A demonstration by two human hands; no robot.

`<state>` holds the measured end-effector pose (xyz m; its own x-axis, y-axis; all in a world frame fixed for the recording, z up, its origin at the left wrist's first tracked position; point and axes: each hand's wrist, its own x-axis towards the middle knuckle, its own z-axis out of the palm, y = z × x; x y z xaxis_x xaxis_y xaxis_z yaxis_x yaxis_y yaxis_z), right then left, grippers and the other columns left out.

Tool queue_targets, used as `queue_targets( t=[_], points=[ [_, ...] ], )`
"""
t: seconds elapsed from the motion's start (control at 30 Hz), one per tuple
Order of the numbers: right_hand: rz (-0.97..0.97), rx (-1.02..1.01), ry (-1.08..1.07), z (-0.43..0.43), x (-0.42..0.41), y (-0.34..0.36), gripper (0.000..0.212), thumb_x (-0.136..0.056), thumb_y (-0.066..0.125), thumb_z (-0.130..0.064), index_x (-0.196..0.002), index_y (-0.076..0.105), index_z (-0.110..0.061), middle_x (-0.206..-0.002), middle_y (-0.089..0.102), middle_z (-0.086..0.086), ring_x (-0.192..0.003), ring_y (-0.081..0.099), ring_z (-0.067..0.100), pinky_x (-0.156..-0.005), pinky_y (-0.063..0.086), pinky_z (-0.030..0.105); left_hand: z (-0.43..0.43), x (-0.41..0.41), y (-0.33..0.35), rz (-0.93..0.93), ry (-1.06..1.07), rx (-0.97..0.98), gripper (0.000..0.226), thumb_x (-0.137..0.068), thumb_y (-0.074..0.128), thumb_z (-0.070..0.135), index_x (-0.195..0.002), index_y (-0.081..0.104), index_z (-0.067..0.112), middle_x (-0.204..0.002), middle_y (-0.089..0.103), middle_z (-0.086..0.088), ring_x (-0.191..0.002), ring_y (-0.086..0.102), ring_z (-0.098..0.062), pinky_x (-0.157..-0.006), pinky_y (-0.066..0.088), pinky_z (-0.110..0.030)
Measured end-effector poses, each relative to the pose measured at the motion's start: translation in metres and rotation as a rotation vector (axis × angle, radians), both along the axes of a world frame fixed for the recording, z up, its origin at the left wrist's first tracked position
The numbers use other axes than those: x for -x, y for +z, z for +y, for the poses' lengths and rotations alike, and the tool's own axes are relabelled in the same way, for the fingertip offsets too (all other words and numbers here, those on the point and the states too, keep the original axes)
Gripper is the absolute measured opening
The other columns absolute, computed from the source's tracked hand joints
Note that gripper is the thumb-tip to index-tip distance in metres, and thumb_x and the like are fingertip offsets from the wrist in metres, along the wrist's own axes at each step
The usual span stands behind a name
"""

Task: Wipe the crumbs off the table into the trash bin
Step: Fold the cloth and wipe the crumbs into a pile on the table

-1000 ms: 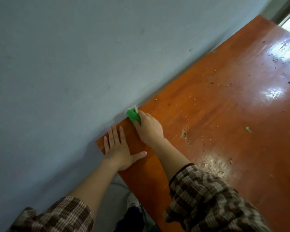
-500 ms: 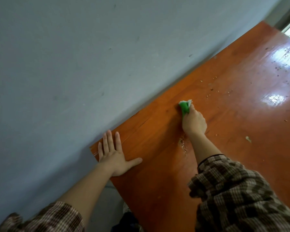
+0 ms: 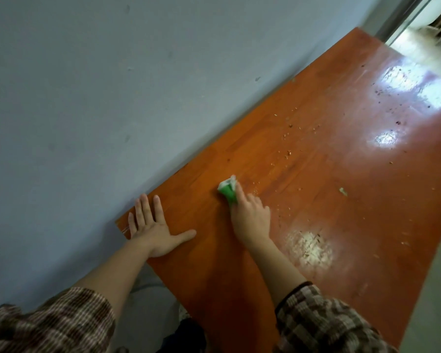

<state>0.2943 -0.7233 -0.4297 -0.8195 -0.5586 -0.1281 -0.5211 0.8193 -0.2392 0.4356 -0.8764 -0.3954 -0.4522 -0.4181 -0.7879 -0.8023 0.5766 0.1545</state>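
Crumbs (image 3: 288, 138) beyond cloth (image 3: 227, 191), grey wall (image 3: 112, 98) (touching table (image 3: 341, 200)), left hand (image 3: 152, 231) flat

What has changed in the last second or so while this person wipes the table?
The right hand, gripping the green cloth, swept from the wall beside the left hand out across the table, then drew partway back toward the person. The left hand stayed pressed flat at the table's near corner, and scattered crumbs remain farther along.
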Motion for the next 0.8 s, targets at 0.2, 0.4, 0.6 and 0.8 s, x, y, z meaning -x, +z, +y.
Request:
queue_targets(
  t=[0.2, 0.4, 0.6, 0.8],
  points=[
    [0.006, -0.084, -0.322, 0.052, 0.063, 0.005, 0.048, -0.099, 0.031, -0.025, -0.146, 0.025, -0.022, -0.117, 0.06, 0.011, -0.107, 0.055, 0.03, -0.087, 0.042, 0.046, 0.0, 0.0, 0.002, 0.0, -0.02, -0.007, 0.127, -0.06, 0.035, 0.094, -0.118, -0.051, 0.019, -0.124, -0.06, -0.009, -0.127, -0.049, -0.028, -0.11, -0.022, -0.048],
    [0.05, 0.156, -0.205, 0.038, 0.021, 0.019, 0.05, -0.1, 0.035, -0.035, -0.147, 0.025, -0.024, -0.094, 0.065, 0.006, -0.072, 0.055, 0.019, -0.067, 0.048, 0.034, 0.001, -0.001, 0.001, -0.004, -0.027, -0.008, 0.131, -0.057, 0.033, 0.095, -0.121, -0.051, 0.018, -0.133, -0.058, -0.013, -0.124, -0.051, -0.029, -0.109, -0.023, -0.048],
    [-0.008, 0.063, 0.059, 0.022, -0.056, 0.002, 0.052, -0.098, 0.038, -0.029, -0.148, 0.022, -0.023, -0.116, 0.062, 0.008, -0.1, 0.06, 0.027, -0.083, 0.047, 0.04, 0.0, -0.001, 0.0, -0.004, -0.026, 0.008, 0.136, -0.057, 0.035, 0.095, -0.131, -0.047, 0.016, -0.136, -0.055, -0.014, -0.128, -0.048, -0.03, -0.111, -0.021, -0.049],
    [0.024, -0.011, -0.229, 0.094, 0.002, -0.014, 0.052, -0.099, 0.036, -0.031, -0.148, 0.02, -0.029, -0.098, 0.064, 0.003, -0.073, 0.054, 0.015, -0.072, 0.053, 0.036, 0.003, -0.004, -0.004, 0.029, -0.043, 0.025, 0.134, -0.058, 0.034, 0.094, -0.131, -0.046, 0.015, -0.136, -0.054, -0.014, -0.129, -0.047, -0.03, -0.11, -0.021, -0.048]
  ],
)
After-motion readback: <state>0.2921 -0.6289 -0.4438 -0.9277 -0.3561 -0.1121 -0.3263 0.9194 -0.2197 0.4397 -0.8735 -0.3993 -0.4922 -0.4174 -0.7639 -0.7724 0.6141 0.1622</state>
